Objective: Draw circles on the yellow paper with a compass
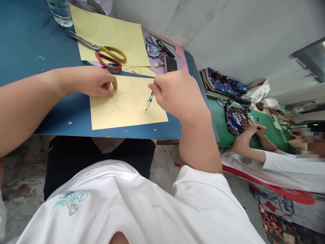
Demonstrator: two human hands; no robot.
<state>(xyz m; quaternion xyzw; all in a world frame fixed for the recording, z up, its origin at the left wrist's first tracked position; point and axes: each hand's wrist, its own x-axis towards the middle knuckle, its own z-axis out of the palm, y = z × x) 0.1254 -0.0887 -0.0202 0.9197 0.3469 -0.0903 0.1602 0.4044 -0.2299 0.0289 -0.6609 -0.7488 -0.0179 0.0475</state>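
A yellow sheet (pixel 127 118) with several pencilled circles lies at the front edge of the blue table. My left hand (pixel 95 81) rests on its upper left part, fingers loosely curled and apart, with nothing visible in them. Over the right side, my right hand (pixel 172 91) grips a slim white-and-blue pencil (pixel 149 101) in a pinch. Its dark tip points down, at or just above the paper, right of the lower circles; contact is unclear. Behind my left hand, open scissors (pixel 101 51) with yellow and red handles lie across a second yellow sheet (pixel 127 32), also marked with circles.
A clear water bottle (pixel 61 13) stands at the back left. A dark phone (pixel 170 64), an eraser and small items lie on purple paper (pixel 182 64) behind my right hand. A clear triangle ruler (pixel 133 70) lies between the sheets. Another person sits at a green table (pixel 223 132) to the right.
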